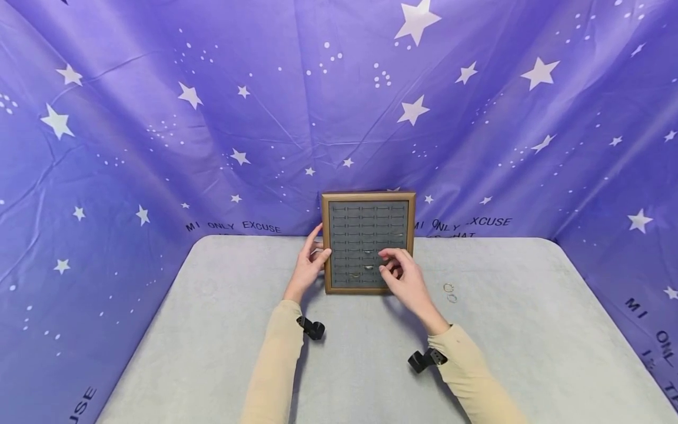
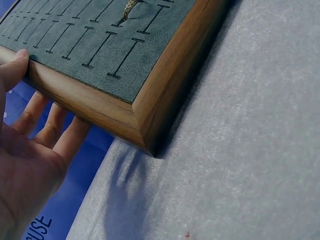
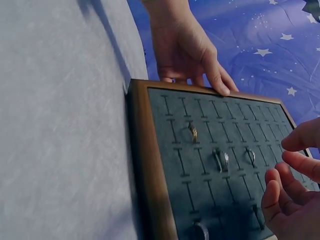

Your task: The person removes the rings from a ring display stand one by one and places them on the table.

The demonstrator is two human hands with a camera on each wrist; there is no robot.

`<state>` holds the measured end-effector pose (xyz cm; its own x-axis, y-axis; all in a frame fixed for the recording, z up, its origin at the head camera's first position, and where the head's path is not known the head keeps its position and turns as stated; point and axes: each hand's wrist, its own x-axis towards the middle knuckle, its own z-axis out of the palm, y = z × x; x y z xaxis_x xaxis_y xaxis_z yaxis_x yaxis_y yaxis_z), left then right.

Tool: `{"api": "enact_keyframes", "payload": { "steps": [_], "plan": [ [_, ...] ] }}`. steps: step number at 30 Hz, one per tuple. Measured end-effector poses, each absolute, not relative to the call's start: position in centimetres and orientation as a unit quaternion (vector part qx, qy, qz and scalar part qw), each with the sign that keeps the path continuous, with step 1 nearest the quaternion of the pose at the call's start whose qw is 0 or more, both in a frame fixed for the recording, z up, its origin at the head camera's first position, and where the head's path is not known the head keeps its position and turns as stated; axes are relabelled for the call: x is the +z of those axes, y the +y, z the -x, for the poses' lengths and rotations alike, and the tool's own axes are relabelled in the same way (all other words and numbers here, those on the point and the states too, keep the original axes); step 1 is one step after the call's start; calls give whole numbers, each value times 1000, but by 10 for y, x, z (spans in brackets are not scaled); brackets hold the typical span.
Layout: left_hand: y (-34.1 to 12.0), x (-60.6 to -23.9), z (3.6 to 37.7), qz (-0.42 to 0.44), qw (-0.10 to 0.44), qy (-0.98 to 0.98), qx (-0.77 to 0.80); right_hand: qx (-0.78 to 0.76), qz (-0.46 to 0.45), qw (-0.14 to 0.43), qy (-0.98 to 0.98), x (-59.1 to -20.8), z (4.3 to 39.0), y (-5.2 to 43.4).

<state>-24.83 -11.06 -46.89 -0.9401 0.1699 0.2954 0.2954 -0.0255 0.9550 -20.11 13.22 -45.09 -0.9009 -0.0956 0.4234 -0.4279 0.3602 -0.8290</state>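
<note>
- Ring display tray (image 1: 368, 198), wooden frame with grey slotted velvet insert, propped near-upright at the far edge of grey table (image 1: 212, 330), back leaning on the star-print purple backdrop (image 1: 159, 118)
- A few rings seated in slots: gold ring (image 3: 193, 132) in an upper row, silver rings (image 3: 222, 160) side by side in the row below, one more ring (image 3: 201, 230) near the bottom edge
- Left hand (image 1: 308, 265) bracing the tray's left frame edge, thumb (image 3: 216, 77) over the front lip, other fingers straight behind the frame; a light hold, not a clamp
- Right hand (image 1: 405, 278) hovering in front of the insert's lower right, fingers (image 3: 295, 167) loosely curled and narrowly spaced; cannot tell whether anything is pinched between the fingertips, nothing visible there
- Two loose rings (image 1: 449, 292) lying on the table just right of the tray, apart from both hands
- Risk: tray probably slips or tips forward if pressed hard on a slot, since only the left-hand brace and the soft backdrop support it
- Risk: seated rings could shake out of slots if the frame jolts
- Risk: a small ring is likely to slip from the fingertips and roll across the table or off its edge
- Risk: right sleeve (image 1: 466, 365) could sweep the loose rings when pulling back
</note>
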Motion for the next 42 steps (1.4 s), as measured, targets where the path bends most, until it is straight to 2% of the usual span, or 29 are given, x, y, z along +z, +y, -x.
{"api": "enact_keyframes", "payload": {
  "steps": [9, 20, 36, 42],
  "plan": [
    [-113, -468, 248, 164, 29, -691, -704, 504, -185, 129, -834, -451, 217, 120],
    [-116, -468, 248, 165, 21, -691, -703, 420, -215, 141, -870, -444, 226, 111],
    [-114, -469, 250, 168, 16, -684, -710, 342, -146, 204, -905, -444, 229, 108],
    [-113, -470, 249, 172, 16, -683, -710, 342, -135, 191, -910, -441, 232, 109]
  ]
}}
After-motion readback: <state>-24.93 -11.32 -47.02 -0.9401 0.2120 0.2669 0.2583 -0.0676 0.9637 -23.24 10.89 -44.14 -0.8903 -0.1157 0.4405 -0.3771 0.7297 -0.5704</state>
